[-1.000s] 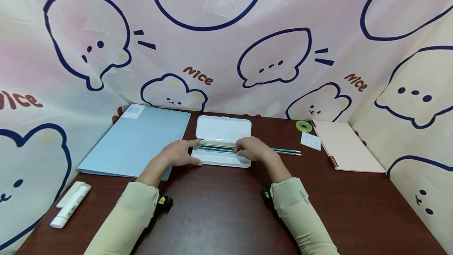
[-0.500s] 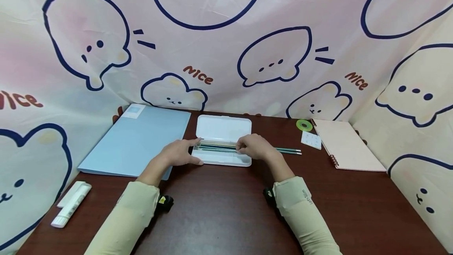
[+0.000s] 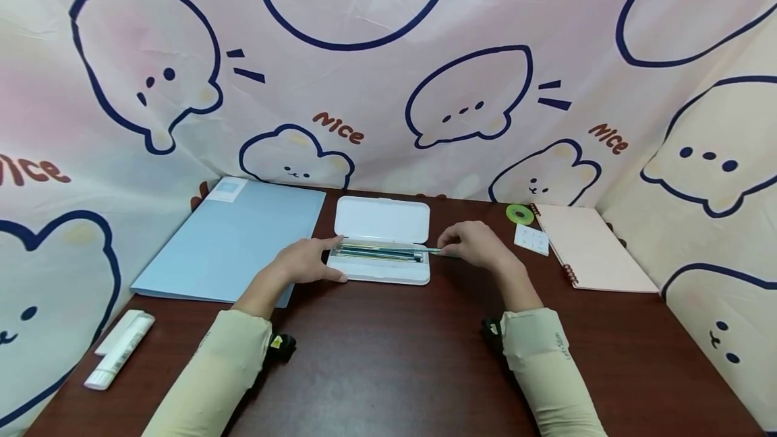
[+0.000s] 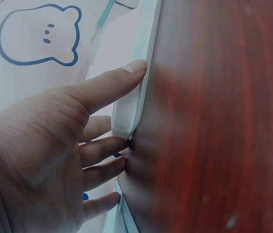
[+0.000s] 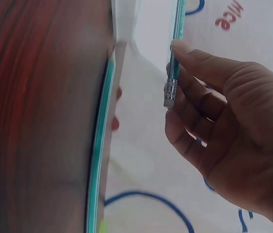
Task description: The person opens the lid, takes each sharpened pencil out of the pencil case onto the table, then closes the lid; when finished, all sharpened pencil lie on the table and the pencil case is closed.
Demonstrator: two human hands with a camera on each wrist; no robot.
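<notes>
The person is wearing long, close-fitting sleeves in a pale yellowish-cream cloth on both arms, each one ending at the wrist and leaving the left hand (image 3: 306, 263) and the right hand (image 3: 476, 245) bare. The right sleeve (image 3: 549, 373) is showing a small line of grey lettering near its cuff, too small to read. A small black device is sitting strapped under each wrist; the one on the left sleeve (image 3: 209, 376) side is carrying a little yellow mark. No rings, watch or gloves are showing on either hand.
</notes>
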